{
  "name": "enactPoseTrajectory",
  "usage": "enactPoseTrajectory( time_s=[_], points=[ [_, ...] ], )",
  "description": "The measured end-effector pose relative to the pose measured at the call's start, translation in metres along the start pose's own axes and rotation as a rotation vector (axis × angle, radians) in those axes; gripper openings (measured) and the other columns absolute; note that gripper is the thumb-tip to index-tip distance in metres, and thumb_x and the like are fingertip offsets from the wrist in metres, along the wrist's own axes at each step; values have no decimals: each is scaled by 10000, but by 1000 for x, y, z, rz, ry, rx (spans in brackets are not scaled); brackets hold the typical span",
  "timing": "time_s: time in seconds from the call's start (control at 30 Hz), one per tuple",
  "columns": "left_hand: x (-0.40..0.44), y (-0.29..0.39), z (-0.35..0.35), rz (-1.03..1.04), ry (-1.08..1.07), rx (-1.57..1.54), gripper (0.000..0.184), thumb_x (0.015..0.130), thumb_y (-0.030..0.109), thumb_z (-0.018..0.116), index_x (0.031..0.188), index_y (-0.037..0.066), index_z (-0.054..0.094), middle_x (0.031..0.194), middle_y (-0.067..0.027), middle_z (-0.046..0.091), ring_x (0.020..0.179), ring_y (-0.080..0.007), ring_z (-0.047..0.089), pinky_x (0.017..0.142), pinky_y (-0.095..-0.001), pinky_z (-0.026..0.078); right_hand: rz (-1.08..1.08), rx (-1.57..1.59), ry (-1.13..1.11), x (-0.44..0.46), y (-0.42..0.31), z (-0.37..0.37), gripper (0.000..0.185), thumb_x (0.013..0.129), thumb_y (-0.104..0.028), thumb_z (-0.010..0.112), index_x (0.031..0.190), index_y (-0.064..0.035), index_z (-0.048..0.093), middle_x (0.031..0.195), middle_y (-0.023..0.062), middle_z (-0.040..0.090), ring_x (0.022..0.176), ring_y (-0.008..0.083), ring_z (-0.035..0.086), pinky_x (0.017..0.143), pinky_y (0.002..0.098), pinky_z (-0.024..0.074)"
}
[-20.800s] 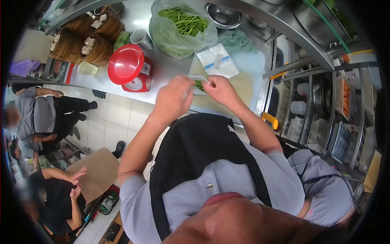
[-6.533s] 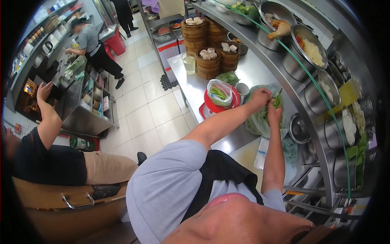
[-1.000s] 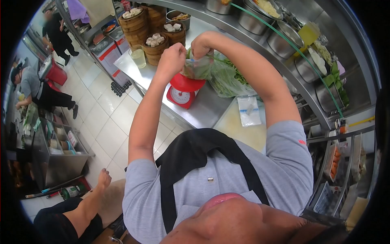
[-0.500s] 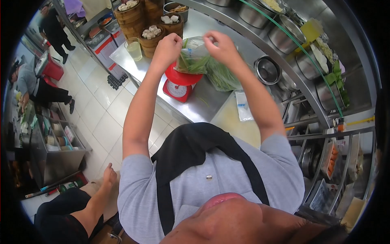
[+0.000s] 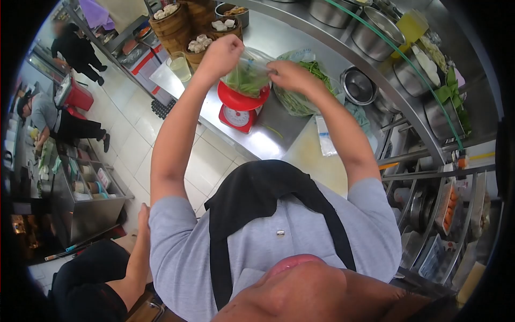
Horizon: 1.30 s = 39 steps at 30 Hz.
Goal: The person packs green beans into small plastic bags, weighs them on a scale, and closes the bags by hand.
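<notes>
A clear plastic bag [image 5: 248, 75] with green beans inside rests on the red dish [image 5: 241, 100] of a kitchen scale [image 5: 237, 118]. My left hand [image 5: 222, 53] is closed on the bag's upper left edge. On the other side, my right hand [image 5: 289, 75] pinches the bag's right edge, its fingers bent toward the bag. Behind my right hand lies a larger open bag of green beans [image 5: 292, 102] on the steel table [image 5: 268, 140]. A few loose green strands lie beside the scale.
Bamboo steamers [image 5: 173, 29] with dumplings and a glass [image 5: 178, 67] stand at the back left. A metal bowl [image 5: 358, 85], a cutting board [image 5: 316, 155] and a packet of plastic bags [image 5: 325, 137] are to the right. Co-workers are at the left, one nearby [image 5: 96, 279].
Half a second ago my right hand was raised with its fingers apart; now it has come down onto the bag's right edge. The bag has opened wider between my hands.
</notes>
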<state>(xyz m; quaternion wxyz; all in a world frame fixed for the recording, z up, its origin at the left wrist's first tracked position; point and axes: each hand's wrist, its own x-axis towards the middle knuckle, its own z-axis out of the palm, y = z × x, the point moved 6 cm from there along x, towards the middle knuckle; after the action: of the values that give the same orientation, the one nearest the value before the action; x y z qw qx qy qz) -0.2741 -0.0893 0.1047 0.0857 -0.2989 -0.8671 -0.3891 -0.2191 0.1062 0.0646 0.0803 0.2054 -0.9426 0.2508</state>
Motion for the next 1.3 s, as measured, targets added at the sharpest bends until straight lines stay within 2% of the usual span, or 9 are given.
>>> enactPoseTrajectory(
  time_s=[0.03, 0.1, 0.17, 0.2, 0.3, 0.67, 0.73, 0.87, 1.3],
  points=[
    [-1, 3, -8, -46, 20, -29, 173, 931, 155, 673, 1006, 0, 697, 818, -108, 691, 737, -201, 653, 705, -350, 528, 61, -61, -150, 6, 0, -1, 294, 926, -197, 590, 1169, -58, 679, 1042, 202, 716, 990, 413, 680, 855, 476, 535],
    [1, 2, -18, -90, 45, -60, 171, 930, 154, 677, 1006, 1, 698, 813, -100, 688, 732, -190, 646, 702, -344, 524, -7, -27, 17, 11, -11, -27, 231, 935, -207, 587, 1068, -58, 703, 993, 198, 713, 945, 395, 681, 829, 461, 538],
    [8, -7, -31, -57, 121, -70, 164, 928, 155, 686, 1000, 9, 697, 806, -97, 682, 729, -187, 634, 699, -344, 519, 35, -60, -226, 12, -26, -24, 203, 933, -205, 596, 993, -42, 701, 919, 203, 704, 874, 393, 672, 783, 467, 527],
    [9, -10, -33, -106, 115, -137, 151, 927, 147, 687, 985, 7, 697, 799, -91, 680, 732, -174, 627, 694, -336, 513, -140, -38, 31, 12, -36, -34, 211, 925, -225, 578, 935, -55, 702, 835, 188, 707, 795, 377, 683, 726, 498, 524],
    [-1, -4, -22, -63, -19, 22, 148, 926, 135, 689, 978, -4, 690, 799, -76, 684, 734, -157, 625, 681, -328, 509, -99, 6, -48, 20, -27, -40, 226, 925, -241, 596, 909, -41, 699, 796, 194, 692, 758, 387, 667, 700, 500, 512],
    [2, 1, -31, -17, -11, 41, 140, 917, 118, 693, 985, -5, 696, 803, -58, 688, 735, -134, 620, 678, -311, 510, -56, -73, -52, 23, -30, -55, 261, 965, -269, 615, 958, -22, 699, 826, 205, 672, 783, 395, 643, 720, 461, 493],
    [9, -8, -41, -54, 88, -117, 169, 914, 146, 679, 974, -11, 699, 812, -129, 703, 748, -223, 666, 712, -362, 535, -115, -44, 156, 26, -30, -70, 250, 963, -261, 612, 964, -26, 699, 830, 207, 672, 772, 391, 636, 721, 460, 492],
    [12, -13, -45, -120, 95, -147, 168, 921, 145, 681, 985, -11, 686, 808, -130, 691, 750, -241, 654, 722, -381, 531, -81, -125, 53, 31, -31, -67, 239, 956, -253, 610, 966, -32, 700, 833, 207, 671, 770, 389, 635, 720, 456, 493],
    [-5, -15, -31, -73, -4, 1, 159, 911, 150, 698, 970, 4, 680, 798, -74, 667, 737, -180, 629, 704, -337, 520, -48, 19, 120, 12, -27, -36, 201, 936, -216, 611, 997, -44, 696, 872, 203, 692, 805, 398, 654, 732, 455, 515]
  ],
)
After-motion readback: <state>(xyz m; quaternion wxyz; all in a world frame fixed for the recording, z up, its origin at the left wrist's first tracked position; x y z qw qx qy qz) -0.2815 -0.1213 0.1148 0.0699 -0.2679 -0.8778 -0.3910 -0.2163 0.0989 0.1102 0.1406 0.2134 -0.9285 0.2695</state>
